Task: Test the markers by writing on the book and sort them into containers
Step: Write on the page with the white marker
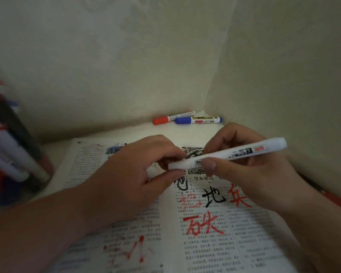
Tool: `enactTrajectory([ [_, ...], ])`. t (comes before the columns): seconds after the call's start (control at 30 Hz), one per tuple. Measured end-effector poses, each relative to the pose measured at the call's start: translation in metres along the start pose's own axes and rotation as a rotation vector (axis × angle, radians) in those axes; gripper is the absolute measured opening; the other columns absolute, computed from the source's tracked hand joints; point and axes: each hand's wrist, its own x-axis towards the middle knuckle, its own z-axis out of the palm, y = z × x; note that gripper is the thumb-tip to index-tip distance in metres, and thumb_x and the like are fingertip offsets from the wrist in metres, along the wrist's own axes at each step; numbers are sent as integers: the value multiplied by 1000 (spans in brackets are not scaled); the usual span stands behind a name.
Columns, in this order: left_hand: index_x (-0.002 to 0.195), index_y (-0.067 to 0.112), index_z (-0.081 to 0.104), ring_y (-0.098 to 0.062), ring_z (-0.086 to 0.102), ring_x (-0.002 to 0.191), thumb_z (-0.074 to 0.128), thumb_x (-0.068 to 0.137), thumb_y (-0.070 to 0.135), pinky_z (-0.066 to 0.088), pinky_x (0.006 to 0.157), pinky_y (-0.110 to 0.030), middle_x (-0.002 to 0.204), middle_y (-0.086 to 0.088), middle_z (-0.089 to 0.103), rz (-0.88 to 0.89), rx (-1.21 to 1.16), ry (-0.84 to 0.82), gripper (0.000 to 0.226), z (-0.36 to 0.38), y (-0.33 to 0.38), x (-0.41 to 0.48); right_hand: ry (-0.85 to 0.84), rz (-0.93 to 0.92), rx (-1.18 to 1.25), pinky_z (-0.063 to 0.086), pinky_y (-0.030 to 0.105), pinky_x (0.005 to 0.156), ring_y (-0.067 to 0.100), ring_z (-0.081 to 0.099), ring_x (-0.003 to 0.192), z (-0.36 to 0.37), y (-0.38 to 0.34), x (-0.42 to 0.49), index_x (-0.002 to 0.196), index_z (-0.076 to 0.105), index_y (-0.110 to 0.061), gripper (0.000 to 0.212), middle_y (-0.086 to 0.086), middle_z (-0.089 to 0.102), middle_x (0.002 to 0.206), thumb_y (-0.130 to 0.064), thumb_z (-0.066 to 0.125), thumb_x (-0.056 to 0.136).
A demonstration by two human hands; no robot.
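1. The right hand (250, 170) grips a white marker (244, 152) around the middle of its barrel, with the thumb in front and the fingers curled behind.
2. The left hand (134, 174) pinches the marker's left end between thumb and forefinger. The fingers cover that end, so I cannot tell whether it is a cap.
3. The marker is held in the air above the open book (224, 243), nearly level, with its right end tilted a little upward.
4. The book lies flat under both hands. Its printed pages bear large handwritten characters in red and black, and there are loose red strokes on the left page.
5. Beyond the book, in the far corner of the table (126, 131) by the wall, lie two capped markers just beside each other: a red-capped marker (173, 117) and a blue-capped marker (198, 120).
6. At the left edge stands a container (14, 154) — blurred — with several markers leaning inside.
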Motion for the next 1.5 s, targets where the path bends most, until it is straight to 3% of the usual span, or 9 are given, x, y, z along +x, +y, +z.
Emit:
enactTrajectory([
  [0.2, 103, 37, 68, -6, 60, 89, 60, 93, 44, 41, 74, -12, 92, 18, 59, -17, -30, 10, 15, -4, 2, 1, 40, 33, 82, 57, 29, 60, 27, 69, 64, 6, -2, 0, 82, 75, -15, 21, 13, 74, 78, -22, 83, 63],
  [0.5, 98, 38, 65, -18, 59, 71, 51, 93, 50, 44, 60, -24, 81, 4, 64, -110, -260, -27, 20, -7, 7, -4, -346, 148, 503, 50, 35, 66, 27, 63, 85, -1, 13, 0, 126, 69, -13, 50, 21, 69, 102, -43, 74, 85],
  [0.63, 95, 34, 63, -10, 54, 63, 48, 91, 56, 39, 56, -17, 70, 8, 59, -184, -276, 6, 27, -7, 8, -6, -167, 118, 475, 40, 25, 49, 20, 58, 63, -6, 11, 2, 114, 75, -19, 53, 15, 68, 79, -45, 86, 70],
  [0.83, 90, 24, 63, -15, 42, 52, 48, 90, 48, 35, 53, -30, 58, -3, 46, -291, -472, 208, 29, -4, 4, -4, 94, -209, -291, 46, 25, 52, 15, 60, 58, -1, 4, -4, 91, 74, -24, 6, -2, 70, 73, -27, 78, 87],
  [1.07, 73, 20, 59, -18, 20, 45, 43, 104, 33, 26, 45, -25, 53, -4, 25, -495, -777, 308, 37, -1, 11, 4, 88, -461, -749, 43, 19, 59, 4, 57, 67, 18, 0, -6, 107, 63, -32, 16, -14, 63, 81, -41, 59, 94],
  [1.17, 68, 17, 53, -17, 19, 43, 47, 99, 33, 25, 41, -22, 48, -2, 24, -462, -834, 316, 36, -4, 14, 6, 107, -353, -620, 37, 13, 51, 5, 54, 58, 25, -5, -9, 93, 70, -32, 13, -16, 62, 71, -44, 66, 90],
  [1.3, 69, 22, 52, -15, 26, 39, 57, 96, 42, 28, 44, -25, 45, 7, 31, -359, -693, 314, 34, -5, 11, 0, -60, 274, -18, 33, 23, 44, 13, 34, 44, 22, -10, -1, 69, 61, -19, 39, -7, 44, 50, -54, 73, 81],
  [1.37, 76, 29, 55, -11, 32, 40, 49, 94, 49, 31, 51, -27, 45, 11, 37, -297, -545, 284, 28, -4, 8, -4, -147, 508, 356, 24, 19, 39, 13, 21, 44, 19, -10, 3, 67, 48, -13, 40, 1, 28, 53, -37, 76, 84],
  [1.5, 91, 39, 54, -7, 43, 50, 51, 94, 48, 33, 55, -29, 62, 14, 53, -243, -382, 288, 10, 0, 1, -3, 55, 452, 521, 27, 21, 37, 16, 29, 44, 20, -3, 10, 77, 59, -7, 9, 11, 40, 56, -12, 66, 79],
])
